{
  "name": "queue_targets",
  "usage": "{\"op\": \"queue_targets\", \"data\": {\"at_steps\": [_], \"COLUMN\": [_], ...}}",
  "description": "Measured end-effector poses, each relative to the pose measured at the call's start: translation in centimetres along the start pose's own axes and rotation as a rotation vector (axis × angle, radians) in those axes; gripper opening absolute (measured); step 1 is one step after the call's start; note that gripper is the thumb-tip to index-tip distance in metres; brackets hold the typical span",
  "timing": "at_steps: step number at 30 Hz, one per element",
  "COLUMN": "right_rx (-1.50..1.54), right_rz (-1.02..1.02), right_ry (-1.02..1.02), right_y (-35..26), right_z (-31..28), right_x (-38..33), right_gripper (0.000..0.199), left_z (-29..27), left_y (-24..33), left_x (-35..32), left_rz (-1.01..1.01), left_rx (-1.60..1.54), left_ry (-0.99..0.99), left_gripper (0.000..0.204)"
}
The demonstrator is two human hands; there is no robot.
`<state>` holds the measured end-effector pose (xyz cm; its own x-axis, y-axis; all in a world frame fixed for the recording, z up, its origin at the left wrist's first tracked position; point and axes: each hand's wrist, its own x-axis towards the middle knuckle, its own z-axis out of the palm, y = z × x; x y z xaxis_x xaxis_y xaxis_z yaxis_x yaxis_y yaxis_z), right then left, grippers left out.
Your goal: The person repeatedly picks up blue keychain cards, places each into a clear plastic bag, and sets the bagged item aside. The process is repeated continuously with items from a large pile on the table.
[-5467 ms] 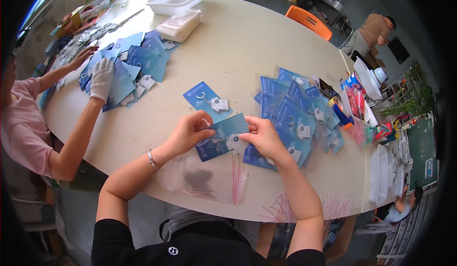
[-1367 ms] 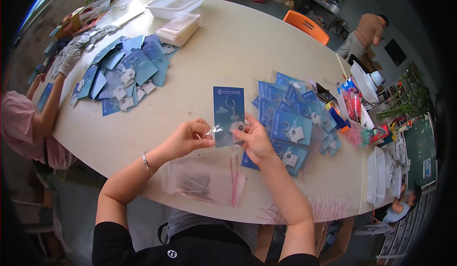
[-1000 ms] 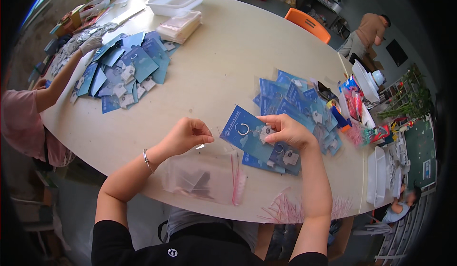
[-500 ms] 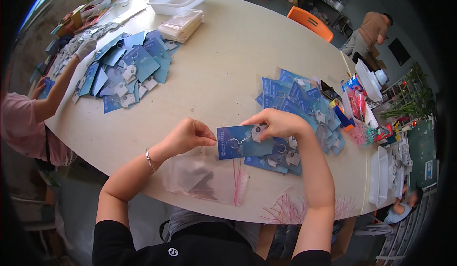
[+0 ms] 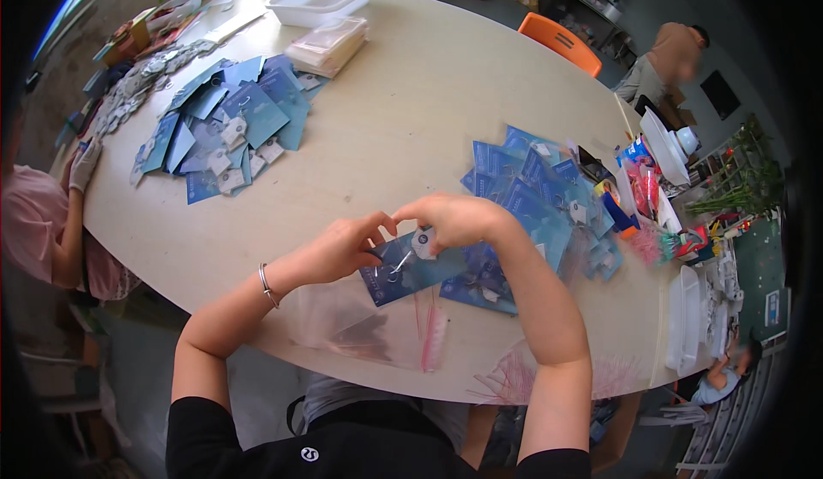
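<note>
Both hands meet over a blue card [image 5: 403, 271] lying on the surface [image 5: 411, 110] near its front edge: left hand [image 5: 341, 247] pinches at the card's upper left, right hand [image 5: 454, 219] closes fingertips on a small white tag [image 5: 423, 241] with a metal ring [image 5: 396, 266] at the card's middle. To do it well, I judge: keep the card flat under the left fingers, work the ring with the right only. Clear bags [image 5: 369, 329] lie just in front; a card pile [image 5: 536, 209] touches the right forearm and could slide; second pile [image 5: 227, 123] and a gloved co-worker's hand [image 5: 86, 162] sit well apart.
</note>
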<state>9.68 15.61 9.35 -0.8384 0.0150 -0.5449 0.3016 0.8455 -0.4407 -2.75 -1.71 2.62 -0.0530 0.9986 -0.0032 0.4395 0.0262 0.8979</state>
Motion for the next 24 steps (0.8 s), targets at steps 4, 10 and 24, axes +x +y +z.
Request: {"op": "queue_targets", "data": {"at_steps": [4, 10, 24], "right_rx": [-0.01, 0.333, 1.166], "right_rz": [-0.03, -0.184, -0.081], "right_ry": [0.044, 0.026, 0.161], "right_y": [0.4, 0.9, 2.5], "right_z": [0.0, 1.3, 7.2], "right_x": [-0.6, 0.4, -2.5], "right_gripper": [0.073, 0.077, 0.016], "left_z": [-0.6, 1.9, 3.3], "left_y": [2.0, 0.2, 2.2], "left_x": [0.6, 2.2, 2.3], "left_rz": [0.025, 0.043, 0.203], "left_rx": [0.187, -0.152, 0.018], "left_ry": [-0.128, 0.031, 0.18], "left_gripper": [0.028, 0.007, 0.01]}}
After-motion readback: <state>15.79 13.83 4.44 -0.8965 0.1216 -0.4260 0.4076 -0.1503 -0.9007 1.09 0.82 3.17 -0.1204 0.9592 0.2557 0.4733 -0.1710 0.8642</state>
